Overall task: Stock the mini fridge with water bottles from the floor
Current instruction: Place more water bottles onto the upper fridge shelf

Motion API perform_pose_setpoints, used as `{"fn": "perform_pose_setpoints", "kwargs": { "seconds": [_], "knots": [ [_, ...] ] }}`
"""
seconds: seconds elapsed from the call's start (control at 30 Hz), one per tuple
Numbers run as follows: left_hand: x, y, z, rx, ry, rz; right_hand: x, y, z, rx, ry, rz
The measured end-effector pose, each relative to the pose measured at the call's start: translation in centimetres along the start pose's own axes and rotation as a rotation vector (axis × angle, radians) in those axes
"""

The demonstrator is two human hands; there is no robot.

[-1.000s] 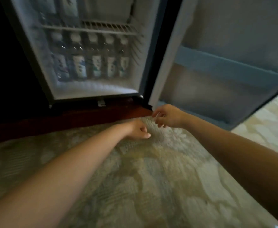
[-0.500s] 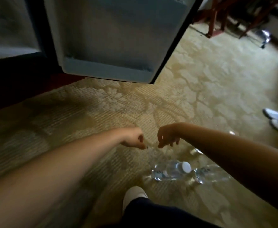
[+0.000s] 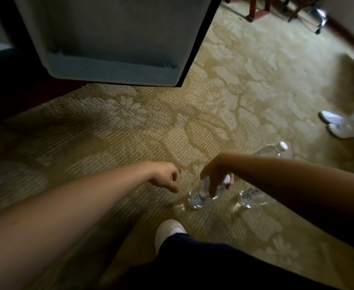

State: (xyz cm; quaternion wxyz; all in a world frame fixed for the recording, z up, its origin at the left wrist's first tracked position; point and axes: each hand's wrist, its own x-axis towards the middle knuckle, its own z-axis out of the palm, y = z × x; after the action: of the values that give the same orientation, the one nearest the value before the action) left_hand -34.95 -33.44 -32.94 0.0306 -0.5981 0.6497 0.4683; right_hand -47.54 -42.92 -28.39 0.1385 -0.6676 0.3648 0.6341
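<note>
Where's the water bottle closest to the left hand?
Head view, lower centre-right: the water bottle lies on the carpet under the right hand, whose fingers curl over it, with a second bottle to its right.

The single view came from a wide-angle camera worn on the person's head. It faced forward and tilted steeply down, so the patterned carpet floor [image 3: 130,126] filled most of the frame. It sat close to the body: both forearms entered from the lower corners. The left hand [image 3: 167,176] and the right hand [image 3: 213,174], which was curled over a water bottle [image 3: 197,197], met near the middle. The person's own shoe [image 3: 169,229] and dark trouser leg lay at the bottom edge. The lower part of the open fridge door [image 3: 113,34] hung in the upper left. Farther off, chair legs [image 3: 257,9] stood at the top right, and another person's white shoes [image 3: 335,124] showed at the right edge, where lines bent with the lens.
</note>
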Motion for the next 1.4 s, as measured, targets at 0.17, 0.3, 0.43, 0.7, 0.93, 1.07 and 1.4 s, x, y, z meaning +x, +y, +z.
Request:
{"fn": "perform_pose_setpoints", "kwargs": {
  "seconds": [0.17,0.3,0.43,0.7,0.93,1.07,1.4],
  "knots": [
    [-2.7,-3.8,-0.7,-0.178,0.020,-0.032,-2.6,-1.2,-4.9,0.120,-0.025,-0.165],
    [-5.8,-6.9,-1.2,-0.351,-0.044,-0.023,-3.8,-3.9,-8.5,0.196,-0.195,-0.376],
    [-8.8,-9.5,-1.5,-0.619,-0.082,-0.025,-5.8,-7.9,-11.8,0.165,-0.194,-0.534],
    [-15.6,-13.4,-2.8,-0.791,0.166,-0.100,-8.7,-13.0,-15.8,0.369,0.079,-0.694],
    [-20.9,-15.1,-3.5,-0.876,0.541,-0.280,-9.6,-17.9,-17.3,0.788,0.331,-1.006],
    [-23.1,-15.6,-4.1,-0.908,0.788,-0.344,-11.3,-21.0,-18.1,0.953,0.487,-1.135],
    [-28.4,-16.1,-5.6,-0.966,1.201,-0.280,-18.4,-27.0,-19.6,0.914,0.696,-1.344]
  ]
}}
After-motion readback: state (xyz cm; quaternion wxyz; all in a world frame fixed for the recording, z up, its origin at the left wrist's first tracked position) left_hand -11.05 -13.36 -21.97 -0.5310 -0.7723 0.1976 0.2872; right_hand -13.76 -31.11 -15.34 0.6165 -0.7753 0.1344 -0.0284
